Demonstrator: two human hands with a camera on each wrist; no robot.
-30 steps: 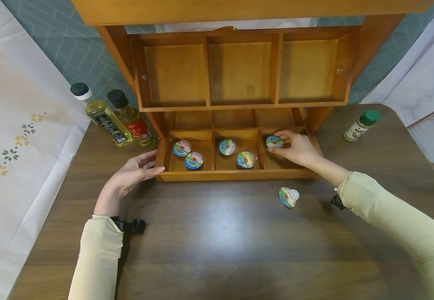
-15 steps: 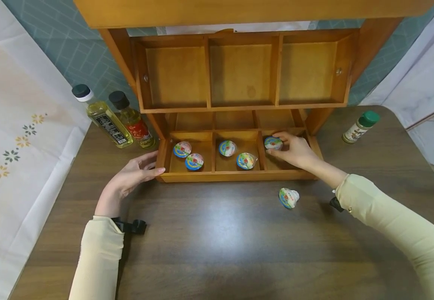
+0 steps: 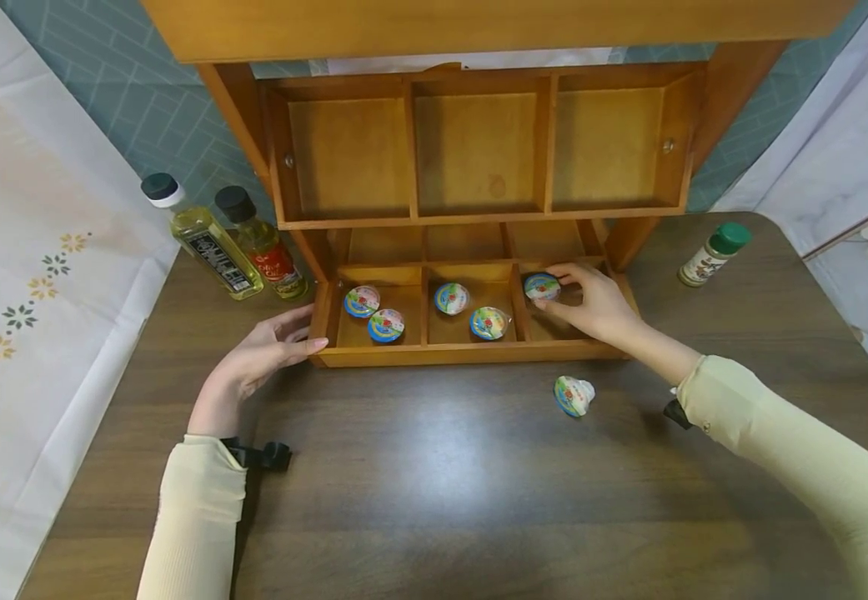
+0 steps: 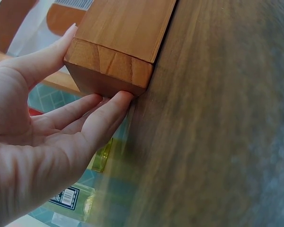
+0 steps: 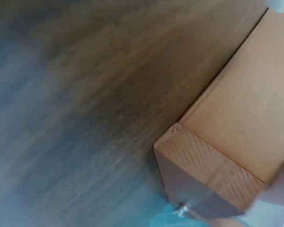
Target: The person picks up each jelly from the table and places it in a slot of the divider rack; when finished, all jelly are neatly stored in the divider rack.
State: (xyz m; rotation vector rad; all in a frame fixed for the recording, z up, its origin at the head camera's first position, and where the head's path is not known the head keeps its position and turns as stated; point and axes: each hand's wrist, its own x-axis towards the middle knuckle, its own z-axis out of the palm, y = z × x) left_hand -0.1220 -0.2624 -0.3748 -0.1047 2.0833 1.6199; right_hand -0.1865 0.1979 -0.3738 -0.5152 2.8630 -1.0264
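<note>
In the head view my right hand (image 3: 591, 302) reaches into the right compartment of the wooden shelf's bottom tray (image 3: 441, 357). Thumb and fingers pinch a small jelly cup (image 3: 542, 287) with a printed lid. My left hand (image 3: 267, 350) grips the tray's front left corner, the thumb at its top edge and the fingers against its outer side; the left wrist view shows this hold on the wooden corner (image 4: 109, 64) closely. Two jelly cups (image 3: 386, 326) lie in the left compartment and two more (image 3: 489, 323) in the middle one. Another jelly cup (image 3: 573, 396) lies tipped on the table in front.
Above stands the shelf's upper three-part tray (image 3: 474, 150). Two oil bottles, one with a black label (image 3: 216, 254) and one with a red label (image 3: 272, 265), stand at the left. A green-capped seasoning bottle (image 3: 713, 254) stands on the table (image 3: 434, 500) at the right.
My right hand has shifted slightly left and down inside the right compartment with the jelly cup. The left hand keeps its place on the tray's corner. The head view has shifted a little.
</note>
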